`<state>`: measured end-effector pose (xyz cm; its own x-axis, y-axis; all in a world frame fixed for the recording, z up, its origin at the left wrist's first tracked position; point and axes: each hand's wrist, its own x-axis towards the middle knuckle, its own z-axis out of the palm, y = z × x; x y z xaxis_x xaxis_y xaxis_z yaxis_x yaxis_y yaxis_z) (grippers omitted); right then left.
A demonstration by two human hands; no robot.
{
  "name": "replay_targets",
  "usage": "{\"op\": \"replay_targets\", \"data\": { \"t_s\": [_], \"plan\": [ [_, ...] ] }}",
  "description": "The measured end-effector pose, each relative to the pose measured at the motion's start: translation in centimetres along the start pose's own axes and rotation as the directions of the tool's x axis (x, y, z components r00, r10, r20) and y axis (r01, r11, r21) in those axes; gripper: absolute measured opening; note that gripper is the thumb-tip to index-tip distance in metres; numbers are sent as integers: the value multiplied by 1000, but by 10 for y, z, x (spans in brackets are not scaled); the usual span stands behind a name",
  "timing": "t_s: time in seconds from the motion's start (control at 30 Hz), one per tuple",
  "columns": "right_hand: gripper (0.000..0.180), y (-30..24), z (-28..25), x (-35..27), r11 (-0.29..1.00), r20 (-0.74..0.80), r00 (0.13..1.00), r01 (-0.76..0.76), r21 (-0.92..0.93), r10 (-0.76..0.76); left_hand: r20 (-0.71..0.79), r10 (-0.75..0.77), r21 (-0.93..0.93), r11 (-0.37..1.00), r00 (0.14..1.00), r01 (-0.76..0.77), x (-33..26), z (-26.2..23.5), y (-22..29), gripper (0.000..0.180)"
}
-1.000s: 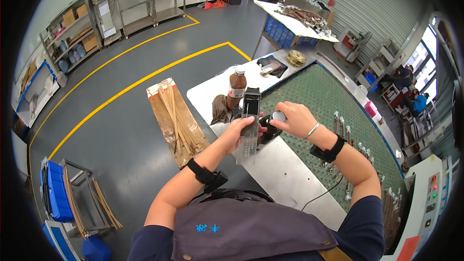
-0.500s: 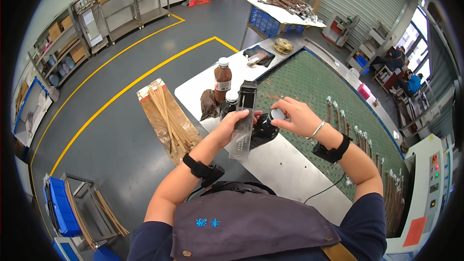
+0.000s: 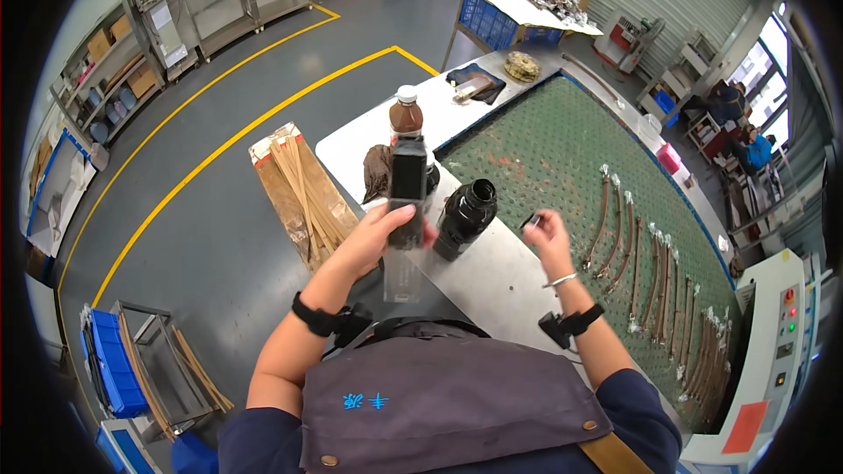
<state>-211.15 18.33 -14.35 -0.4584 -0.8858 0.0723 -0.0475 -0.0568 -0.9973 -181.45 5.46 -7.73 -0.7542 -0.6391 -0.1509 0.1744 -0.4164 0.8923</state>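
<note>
1. The left hand (image 3: 373,241) is wrapped around a tall clear rectangular container (image 3: 406,211), held upright over the near edge of the white table (image 3: 492,285); its upper part looks dark and its lower part clear.
2. The right hand (image 3: 549,241) is pinched narrow on a small dark cap (image 3: 530,222), held just above the table, to the right of the jar.
3. One dark glass jar (image 3: 465,218) stands on the white table between the two hands, its mouth uncovered; what is in it cannot be told.
4. Behind the container stands one brown bottle (image 3: 406,118) with a white cap, filled with dark liquid, and beside it lies one crumpled brown rag (image 3: 378,171).
5. To the right, the green perforated board (image 3: 562,149) bears a row of curved brown strips (image 3: 650,268); their exact count cannot be told.
6. On the grey floor to the left, one open cardboard box (image 3: 299,193) holds a bundle of long wooden slats.
7. A blue crate (image 3: 110,369) sits at lower left.
</note>
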Motion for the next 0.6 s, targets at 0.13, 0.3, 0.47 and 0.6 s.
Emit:
{"op": "replay_targets", "data": {
  "t_s": [0.13,0.3,0.47,0.6],
  "plan": [
    [40,87,1,-46,977,-12,995,-101,-189,100,-4,-148,-67,987,989,147,-39,-19,-3,39],
    [45,103,16,-69,819,-41,995,54,-571,-95,-150,-158,-156,979,976,135,-76,-31,-13,38],
    [49,116,10,-73,738,14,971,191,-648,-239,-228,-105,-191,980,968,61,-89,-33,-18,35],
    [75,106,-7,-77,575,100,983,172,-800,-155,-213,-62,-202,979,975,18,-100,-34,-16,32]
  ]
}}
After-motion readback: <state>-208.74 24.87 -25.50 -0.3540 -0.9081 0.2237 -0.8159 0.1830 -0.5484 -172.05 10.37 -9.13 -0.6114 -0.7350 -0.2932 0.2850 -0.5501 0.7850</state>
